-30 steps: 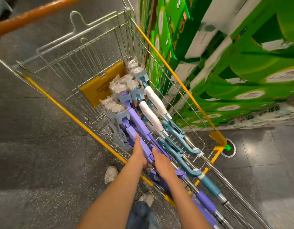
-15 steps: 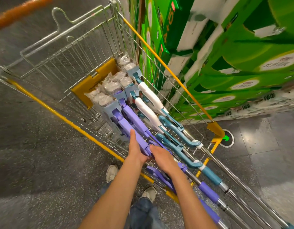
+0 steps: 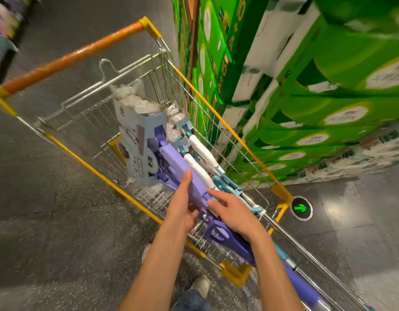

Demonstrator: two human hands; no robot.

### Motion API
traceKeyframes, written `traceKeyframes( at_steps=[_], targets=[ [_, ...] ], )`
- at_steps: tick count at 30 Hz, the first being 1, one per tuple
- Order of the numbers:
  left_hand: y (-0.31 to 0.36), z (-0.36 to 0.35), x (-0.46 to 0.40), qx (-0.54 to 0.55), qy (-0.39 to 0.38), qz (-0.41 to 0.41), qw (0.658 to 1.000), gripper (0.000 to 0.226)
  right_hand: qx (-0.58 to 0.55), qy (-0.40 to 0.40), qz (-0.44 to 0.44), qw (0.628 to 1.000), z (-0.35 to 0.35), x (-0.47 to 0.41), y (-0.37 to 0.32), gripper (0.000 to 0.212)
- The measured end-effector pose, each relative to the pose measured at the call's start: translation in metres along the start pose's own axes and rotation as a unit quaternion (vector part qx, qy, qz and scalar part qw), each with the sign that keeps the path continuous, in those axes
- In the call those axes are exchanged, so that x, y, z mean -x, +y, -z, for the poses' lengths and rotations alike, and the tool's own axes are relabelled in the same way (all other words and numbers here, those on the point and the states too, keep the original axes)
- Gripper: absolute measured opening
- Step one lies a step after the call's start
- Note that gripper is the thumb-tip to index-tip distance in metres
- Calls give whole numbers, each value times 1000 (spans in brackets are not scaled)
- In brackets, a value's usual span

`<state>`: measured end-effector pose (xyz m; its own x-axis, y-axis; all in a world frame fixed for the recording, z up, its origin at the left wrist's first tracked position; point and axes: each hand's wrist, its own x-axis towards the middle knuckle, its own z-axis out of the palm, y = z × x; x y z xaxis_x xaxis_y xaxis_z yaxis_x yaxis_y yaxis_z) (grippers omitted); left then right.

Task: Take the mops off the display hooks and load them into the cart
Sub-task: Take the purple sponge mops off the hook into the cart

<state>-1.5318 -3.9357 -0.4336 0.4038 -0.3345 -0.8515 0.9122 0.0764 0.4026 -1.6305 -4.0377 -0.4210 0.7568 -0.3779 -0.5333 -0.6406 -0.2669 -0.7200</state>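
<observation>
While we look down past our own forearms, our left hand [image 3: 183,205] lies along the near side of the lilac plastic mop body [image 3: 183,169], fingers nearly straight and pressed flat to it, thumb underneath; whether the thumb truly clamps we cannot tell. Our right hand [image 3: 235,215] rests over the same mop lower down, fingers spread and loosely bent across the wringer section, more steadying than gripping.

This purple mop sits inside the wire shopping cart with yellow rim trim [image 3: 88,167], its cardboard-sleeved head [image 3: 138,142] raised on end toward the far basket wall, its pole [image 3: 306,286] running out over the near cart edge.

Just beside it, on the right, two teal-and-white handled mops [image 3: 203,151] lie flat in the basket, their plastic-wrapped heads at the far end and their metal poles also overhanging the near edge.

Beyond the basket, the orange cart push bar [image 3: 70,57] crosses the frame; stacked green cartons [image 3: 328,97] stand to the right.

Judgement: at least three mops loaded, one being settled. No display hooks are in view, so what remains there is unknown.
</observation>
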Motion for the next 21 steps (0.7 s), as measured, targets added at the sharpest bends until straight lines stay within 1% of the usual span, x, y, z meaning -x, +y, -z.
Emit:
traceKeyframes(
  at_steps=[2, 3, 6, 7, 9, 11, 12, 14, 15, 18, 21],
  targets=[
    [9, -4, 20, -19, -9, -17, 1000, 51, -7, 11, 11, 1000, 9, 12, -14, 39],
    [12, -7, 29, -29, -13, -28, 999, 50, -13, 18, 18, 1000, 13, 17, -20, 38],
    [21, -12, 59, -54, -21, -69, 996, 35, -53, 33, 41, 997, 25, 37, -41, 30],
    [24, -14, 72, -61, -26, -86, 994, 35, -56, 39, 51, 996, 30, 45, -50, 28],
    [25, -17, 88, -73, -26, -123, 989, 45, -78, 50, 71, 993, 38, 58, -64, 38],
    [24, -22, 106, -79, -24, -180, 980, 53, -104, 64, 88, 989, 47, 72, -77, 45],
    [22, -25, 115, -76, -19, -226, 971, 60, -119, 71, 99, 985, 52, 80, -83, 44],
    [18, -30, 130, -86, -20, -303, 949, 83, -148, 85, 115, 979, 60, 91, -92, 36],
    [16, -32, 140, -93, -31, -336, 937, 86, -161, 92, 130, 974, 64, 99, -99, 31],
    [14, -36, 164, -70, -72, -387, 917, 77, -199, 102, 164, 961, 76, 122, -118, 27],
    [19, -46, 189, -19, -121, -404, 906, 73, -234, 102, 181, 950, 89, 147, -131, 28]
  ],
)
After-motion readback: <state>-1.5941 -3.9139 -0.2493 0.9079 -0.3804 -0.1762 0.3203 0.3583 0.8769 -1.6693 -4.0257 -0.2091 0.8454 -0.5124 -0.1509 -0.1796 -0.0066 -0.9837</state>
